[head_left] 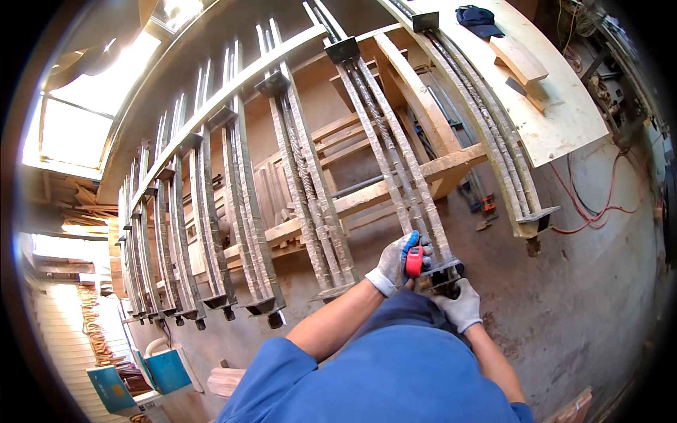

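My left hand (395, 264), in a white and blue work glove, is closed around a red tape measure (414, 261) with dark trim. It is held beside the near end of a long double-bar clamp (401, 174), whose bars are caked with dried glue. My right hand (462, 306), also gloved, has its fingers curled at the dark screw end (446, 287) below the clamp's end plate (438, 274). The palm side of that hand is hidden. A threaded rod runs between the clamp's two bars, and a black sliding jaw (342, 50) sits farther up.
More glue-caked clamps (308, 180) lie in a row to the left, across wooden beams (451, 163). Another clamp (486, 106) is at the right. A pale board (557, 120) bears a dark cap (479, 21) and wood pieces (520, 60). A red hose (599, 210) crosses the floor.
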Motion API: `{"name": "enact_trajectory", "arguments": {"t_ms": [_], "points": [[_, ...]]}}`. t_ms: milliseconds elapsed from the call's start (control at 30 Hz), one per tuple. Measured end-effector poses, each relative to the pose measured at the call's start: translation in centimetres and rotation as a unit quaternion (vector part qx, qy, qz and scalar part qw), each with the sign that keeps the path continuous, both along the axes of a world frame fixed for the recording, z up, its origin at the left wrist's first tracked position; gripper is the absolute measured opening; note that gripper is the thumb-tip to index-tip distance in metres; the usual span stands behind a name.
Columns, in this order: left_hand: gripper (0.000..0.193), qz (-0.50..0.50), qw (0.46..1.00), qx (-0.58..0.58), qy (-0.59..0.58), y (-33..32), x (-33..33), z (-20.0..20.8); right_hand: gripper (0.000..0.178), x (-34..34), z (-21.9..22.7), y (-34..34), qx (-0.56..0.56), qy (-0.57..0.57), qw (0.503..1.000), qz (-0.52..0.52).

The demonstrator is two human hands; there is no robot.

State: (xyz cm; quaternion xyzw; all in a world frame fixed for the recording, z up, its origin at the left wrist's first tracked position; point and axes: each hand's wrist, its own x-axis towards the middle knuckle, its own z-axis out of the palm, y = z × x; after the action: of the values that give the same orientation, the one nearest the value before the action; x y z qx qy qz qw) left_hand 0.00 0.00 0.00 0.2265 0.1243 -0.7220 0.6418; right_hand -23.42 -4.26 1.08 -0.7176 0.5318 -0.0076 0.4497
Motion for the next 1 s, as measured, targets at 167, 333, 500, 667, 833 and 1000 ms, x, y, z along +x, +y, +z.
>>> {"name": "enact_trajectory", "arguments": {"t_ms": [167, 333, 500, 667, 833, 1000], "points": [[0.032, 0.003, 1.000, 0.022, -0.015, 0.0, -1.1, 0.9, 0.036, -3.2, -4.4, -0.6, 0.622, -0.245, 0.698, -0.257], [0.033, -0.001, 0.998, 0.042, -0.043, -0.3, -0.7, 1.6, 0.040, -3.5, -9.7, 3.3, 0.446, -0.244, 0.853, -0.119], [0.033, 0.008, 0.999, 0.024, -0.026, 0.3, -0.6, 0.8, 0.059, -1.4, -3.6, 1.3, 0.663, -0.349, 0.599, -0.283], [0.034, -0.009, 0.997, 0.045, -0.060, -0.2, -0.7, 1.5, 0.038, -3.2, -8.4, 1.7, 0.647, -0.357, 0.589, -0.327], [0.028, -0.003, 0.997, 0.062, -0.053, -0.3, -0.8, 1.6, 0.028, -3.9, -9.5, 2.3, 0.639, -0.386, 0.560, -0.361], [0.035, -0.014, 0.995, 0.068, -0.075, 0.0, -0.6, 0.8, 0.037, -3.7, -8.2, 1.7, 0.276, -0.202, 0.932, -0.121]]}}
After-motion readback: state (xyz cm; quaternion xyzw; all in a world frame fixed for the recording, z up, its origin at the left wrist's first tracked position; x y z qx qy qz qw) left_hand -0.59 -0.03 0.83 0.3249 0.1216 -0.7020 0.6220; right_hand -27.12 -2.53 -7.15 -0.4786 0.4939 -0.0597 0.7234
